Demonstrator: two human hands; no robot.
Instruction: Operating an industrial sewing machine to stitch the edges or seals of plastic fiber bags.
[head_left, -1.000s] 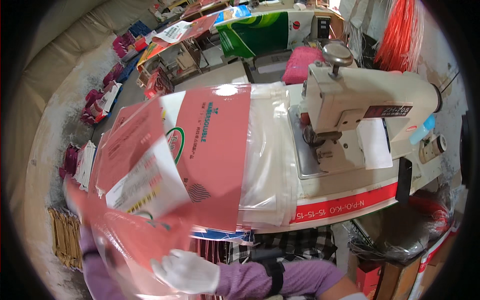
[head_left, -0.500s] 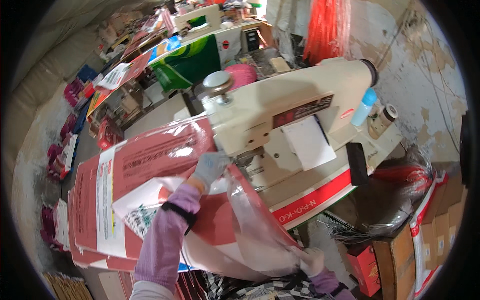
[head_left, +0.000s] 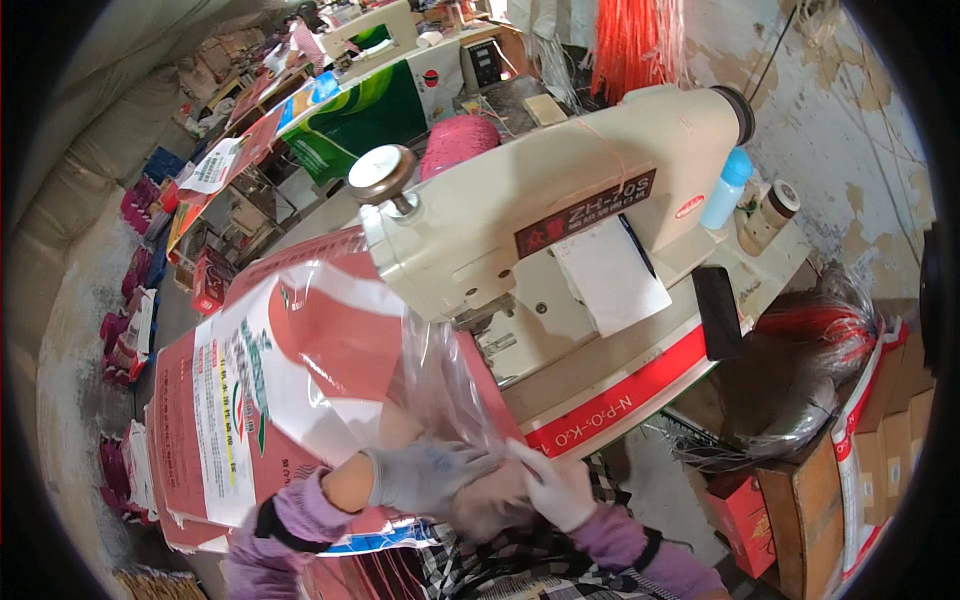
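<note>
A red and white printed sack (head_left: 330,340) with a clear plastic liner (head_left: 440,370) lies in front of me, on top of a stack of similar sacks. Its liner edge runs from below the sewing machine head (head_left: 430,270) toward my body. My left hand (head_left: 430,475), in a grey glove, is closed on the liner at the near end, its fingers reaching rightward. Close beside it, my gloved right hand (head_left: 555,490) pinches the same liner edge. Some fingertips are blurred and partly hidden by the plastic.
A black phone (head_left: 717,312) and a white paper pad (head_left: 612,280) lie by the machine. Behind them stand a blue bottle (head_left: 728,190) and a small jar (head_left: 768,218). Pink thread (head_left: 458,145) sits beyond the machine; cardboard boxes (head_left: 800,510) stand at the right.
My left hand has moved from the machine's needle area back toward my body, beside the right hand. My right hand has come up and leftward. The sack's printed face now lies more spread out.
</note>
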